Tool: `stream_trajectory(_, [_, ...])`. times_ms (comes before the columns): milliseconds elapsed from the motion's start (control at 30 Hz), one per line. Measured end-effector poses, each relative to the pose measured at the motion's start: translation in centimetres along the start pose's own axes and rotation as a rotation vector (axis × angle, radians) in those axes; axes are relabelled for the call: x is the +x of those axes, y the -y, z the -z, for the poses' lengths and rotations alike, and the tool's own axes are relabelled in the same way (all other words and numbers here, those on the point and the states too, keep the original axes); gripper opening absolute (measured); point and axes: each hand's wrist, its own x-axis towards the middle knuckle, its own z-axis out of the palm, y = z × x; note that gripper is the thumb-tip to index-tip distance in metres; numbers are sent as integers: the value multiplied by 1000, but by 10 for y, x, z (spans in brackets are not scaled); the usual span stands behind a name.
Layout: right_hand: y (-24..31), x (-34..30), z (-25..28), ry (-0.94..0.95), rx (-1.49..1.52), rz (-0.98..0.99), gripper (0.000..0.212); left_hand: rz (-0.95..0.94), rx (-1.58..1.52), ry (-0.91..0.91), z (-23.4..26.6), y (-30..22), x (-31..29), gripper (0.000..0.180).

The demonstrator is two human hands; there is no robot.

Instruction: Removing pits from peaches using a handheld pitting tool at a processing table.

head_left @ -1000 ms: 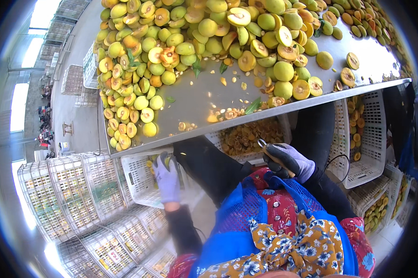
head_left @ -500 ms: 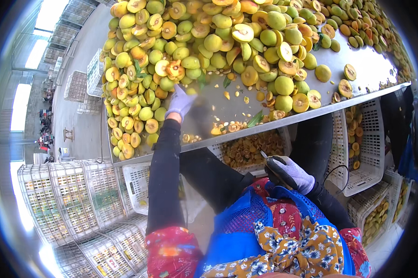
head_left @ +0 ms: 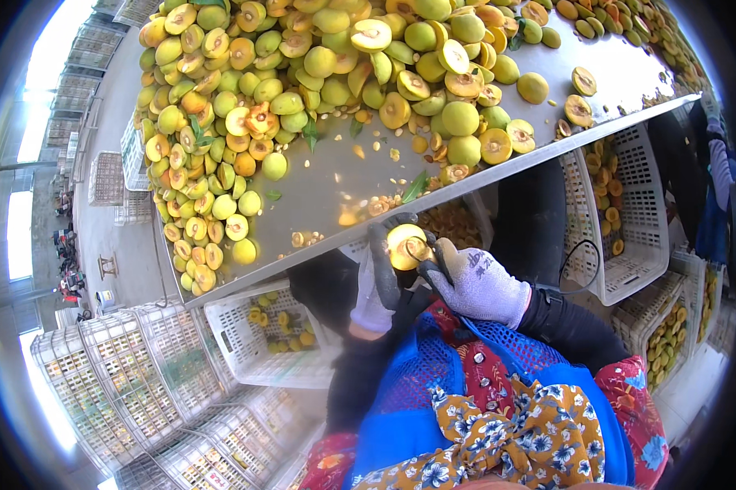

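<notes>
In front of my chest, just off the table's near edge, my left hand (head_left: 376, 282) grips a halved yellow peach-like fruit (head_left: 404, 247), cut face up. My right hand (head_left: 480, 282) is closed and meets the fruit from the other side. A thin curved metal tip of a small hand tool shows at the cut face; the right fingers hide its handle. Both hands wear pale lilac gloves with dark coated fingers. Beyond them a big heap of yellow-green fruit (head_left: 302, 61), many cut in half, covers the metal table (head_left: 311, 184).
Loose pits (head_left: 378, 207) and leaves lie near the table's raised metal rim (head_left: 466, 181). Beneath it is a crate of brownish scraps (head_left: 451, 224). White crates with fruit halves stand left (head_left: 229, 347) and right (head_left: 641, 220). Wire-caged crates (head_left: 115, 367) fill the lower left.
My left hand has come back from the heap to my chest with a fruit half in it. My right hand has moved left and up to meet it. The view has shifted.
</notes>
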Motion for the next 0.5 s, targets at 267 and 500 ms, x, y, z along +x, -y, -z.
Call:
stream_trajectory(267, [-21, -7, -22, -22, 113, 147, 34, -269, 467, -133, -36, -24, -12, 37])
stream_trajectory(500, [-27, -10, -4, 829, 2310, -727, 42, -210, 130, -149, -53, -24, -9, 46])
